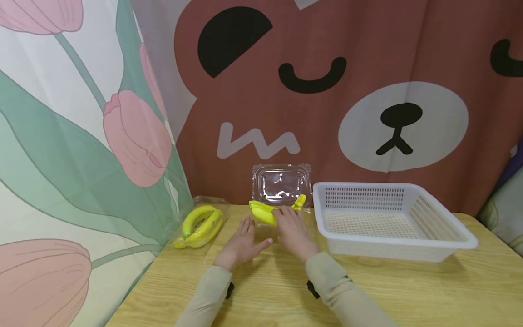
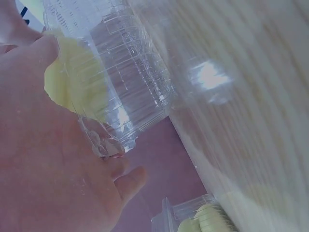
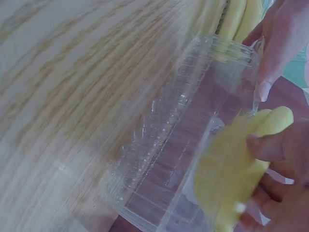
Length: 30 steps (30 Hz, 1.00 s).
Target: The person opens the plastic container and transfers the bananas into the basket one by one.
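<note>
My right hand grips a bunch of yellow bananas from above, its thumb and fingers around the fruit in the right wrist view. The bananas are at a clear plastic clamshell box, whose lid stands raised behind them. Part of the bunch is hidden under the right hand. My left hand lies along the left side of the box, fingers extended and thumb spread toward the right hand. In the left wrist view its fingers are right at the box's rim.
Left of the hands, a second clear box holds more bananas. A white perforated basket stands to the right on the wooden table. Behind the table hangs a curtain with a bear print.
</note>
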Tool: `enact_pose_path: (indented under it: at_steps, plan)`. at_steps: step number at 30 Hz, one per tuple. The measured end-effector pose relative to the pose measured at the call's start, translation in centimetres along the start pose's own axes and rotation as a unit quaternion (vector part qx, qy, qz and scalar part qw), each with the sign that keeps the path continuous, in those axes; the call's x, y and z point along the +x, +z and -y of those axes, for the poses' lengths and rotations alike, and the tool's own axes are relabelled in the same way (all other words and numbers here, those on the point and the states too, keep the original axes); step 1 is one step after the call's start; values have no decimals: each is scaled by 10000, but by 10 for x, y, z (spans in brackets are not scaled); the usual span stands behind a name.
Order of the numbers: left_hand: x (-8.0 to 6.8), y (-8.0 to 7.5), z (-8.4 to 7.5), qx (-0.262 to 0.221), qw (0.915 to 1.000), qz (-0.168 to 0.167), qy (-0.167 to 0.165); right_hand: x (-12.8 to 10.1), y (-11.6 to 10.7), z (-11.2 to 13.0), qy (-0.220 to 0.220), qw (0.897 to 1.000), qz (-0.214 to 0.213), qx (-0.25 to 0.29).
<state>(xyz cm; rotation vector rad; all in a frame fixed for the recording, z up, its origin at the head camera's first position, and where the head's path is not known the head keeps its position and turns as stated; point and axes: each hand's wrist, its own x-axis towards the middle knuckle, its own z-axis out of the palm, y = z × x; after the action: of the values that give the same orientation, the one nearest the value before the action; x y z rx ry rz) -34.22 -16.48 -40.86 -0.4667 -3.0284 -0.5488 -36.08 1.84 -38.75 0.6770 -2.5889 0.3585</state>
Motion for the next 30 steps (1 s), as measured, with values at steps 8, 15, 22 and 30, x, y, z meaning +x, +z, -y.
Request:
enact_pose_path:
  at_steps: [8, 15, 22, 30]
  plan:
    - [0, -1, 0, 82, 10000, -22, 38, -5, -7, 1, 26, 9965, -822, 136]
    - [0, -1, 0, 155, 9999, -24, 59, -13, -10, 0, 12, 9882, -1504, 271]
    - [-1, -1, 0, 84, 10000, -39, -4, -18, -18, -2, -47, 9830, -1816, 257]
    - [-1, -2, -2, 39, 10000, -42, 37, -22, -25, -9, 60, 9817, -1880, 306]
